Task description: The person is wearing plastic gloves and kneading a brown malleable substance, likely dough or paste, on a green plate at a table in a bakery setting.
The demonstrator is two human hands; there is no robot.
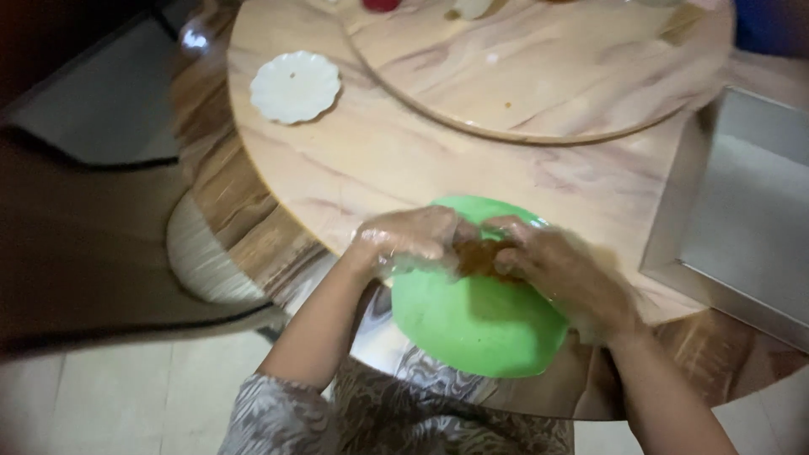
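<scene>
A bright green bowl (480, 320) sits at the near edge of a round marble-patterned table (379, 160), partly over my lap. Both hands wear thin clear plastic gloves. My left hand (409, 238) and my right hand (560, 270) meet over the bowl's far side. Between their fingertips is a brown lump of food (478, 257), which both hands press and grip together. The inside of the bowl is mostly hidden behind my hands.
A small white scalloped dish (295, 86) lies at the table's far left. A large round turntable (539, 67) covers the table's middle. A metal tray (742, 219) stands at the right edge. A chair (211, 253) is at the left, tiled floor below.
</scene>
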